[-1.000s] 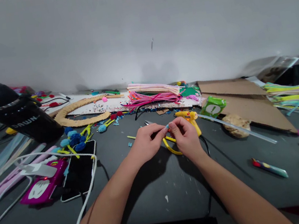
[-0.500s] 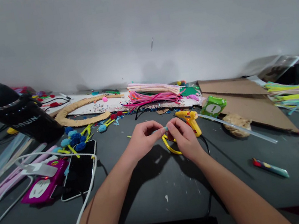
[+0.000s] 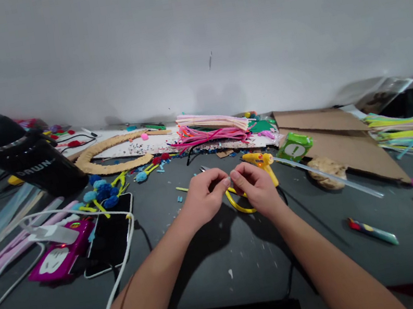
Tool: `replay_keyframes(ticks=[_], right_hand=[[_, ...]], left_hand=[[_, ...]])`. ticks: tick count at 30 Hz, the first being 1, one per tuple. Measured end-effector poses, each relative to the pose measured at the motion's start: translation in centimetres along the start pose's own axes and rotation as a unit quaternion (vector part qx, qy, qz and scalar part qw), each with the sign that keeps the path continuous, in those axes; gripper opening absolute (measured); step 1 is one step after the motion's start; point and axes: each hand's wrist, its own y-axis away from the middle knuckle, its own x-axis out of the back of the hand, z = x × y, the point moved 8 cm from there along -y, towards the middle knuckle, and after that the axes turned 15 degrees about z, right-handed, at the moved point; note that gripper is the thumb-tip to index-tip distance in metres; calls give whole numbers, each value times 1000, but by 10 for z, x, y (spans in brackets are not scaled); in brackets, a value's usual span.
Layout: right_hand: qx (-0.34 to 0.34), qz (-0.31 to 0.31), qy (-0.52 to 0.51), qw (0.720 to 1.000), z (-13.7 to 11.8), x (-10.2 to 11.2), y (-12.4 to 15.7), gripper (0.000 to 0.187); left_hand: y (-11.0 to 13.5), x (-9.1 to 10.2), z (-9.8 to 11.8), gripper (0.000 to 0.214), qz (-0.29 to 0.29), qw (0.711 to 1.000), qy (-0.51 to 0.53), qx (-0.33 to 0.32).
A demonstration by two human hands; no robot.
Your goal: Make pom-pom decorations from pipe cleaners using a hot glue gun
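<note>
My left hand (image 3: 207,194) and my right hand (image 3: 255,188) meet above the table, thumb and forefinger of each pinched, tips nearly touching. Whatever sits between the fingertips is too small and covered to make out. Under them lie yellow-handled scissors (image 3: 239,207), partly hidden by the right hand. Just behind that hand rests a yellow glue gun (image 3: 258,159) with a clear glue stick (image 3: 329,176) projecting from its back. Small light-blue bits (image 3: 179,199) and a yellow-green stem piece (image 3: 181,188) lie left of the hands.
On the left stand a black tumbler (image 3: 42,166), a purple power strip (image 3: 60,252), a phone (image 3: 109,236) and a white cable. Pipe-cleaner bundles (image 3: 213,132) and a cardboard ring (image 3: 113,167) lie behind. To the right are a green box (image 3: 294,147), cardboard (image 3: 347,144) and a utility knife (image 3: 373,231).
The light-blue piece visible between my fingertips earlier is now hidden. My left hand has shifted slightly down and right, uncovering the blue bits and the scissor tips.
</note>
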Motion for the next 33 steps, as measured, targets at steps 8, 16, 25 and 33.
replay_keyframes(ticks=[8,16,25,33], right_hand=[[17,66,27,997,-1,7,1,29],[11,64,35,997,-3,8,1,32],[24,86,8,996,-5,9,3,28],[20,12,16,1000,-10,-2,7,35]], left_hand=[[1,-1,5,26,-16,999,-24,-22],[-1,1,1,27,-6,998,56,39],[1,-7,-4,25,-11,990,122,70],[3,-2,3,27,-7,992,112,55]])
